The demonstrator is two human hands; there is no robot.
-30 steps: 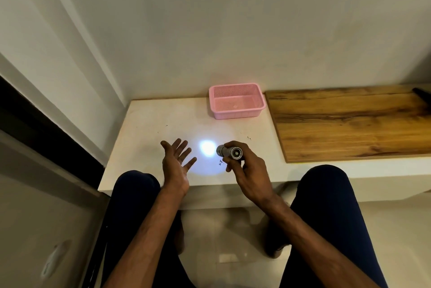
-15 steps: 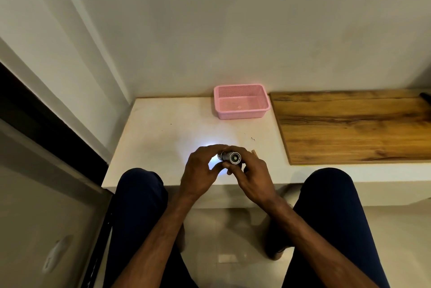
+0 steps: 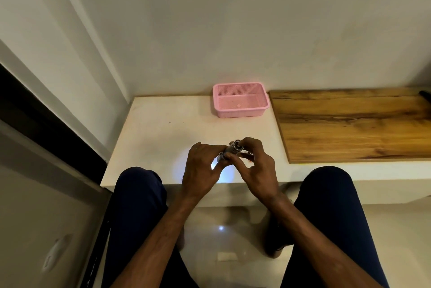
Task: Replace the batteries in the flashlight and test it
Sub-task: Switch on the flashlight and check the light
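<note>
— White ledge (image 3: 163,129) against a plain wall, and the person sits close to it, knees at the bottom of the frame. Where is the flashlight?

— Lower middle, above the ledge's front edge. The flashlight (image 3: 229,151) is tilted, its tail end raised toward the right. Both hands are clamped on it: the left hand (image 3: 200,171) wraps the head end, and the right hand (image 3: 256,169) pinches the tail end between thumb and fingertips. It is lit, with a pale patch of light (image 3: 225,174) on the ledge just under the hands.

— So what could go wrong?

— I'd guess the tail cap. If the right hand twists it loose, the light could cut out, or the cap and a battery could drop. The hands hang right at the edge, so a slip may send parts to the tiled floor (image 3: 221,217) between the knees.

— Anything crowding them?

— Not closely. A pink basket (image 3: 240,113) stands at the back of the ledge, upper middle, well apart from the hands; I cannot tell what lies in it. A wooden board (image 3: 349,124) fills the right side, near the right hand but not touching it. A dark thing (image 3: 425,96) at the far right edge is too cropped to name.
</note>
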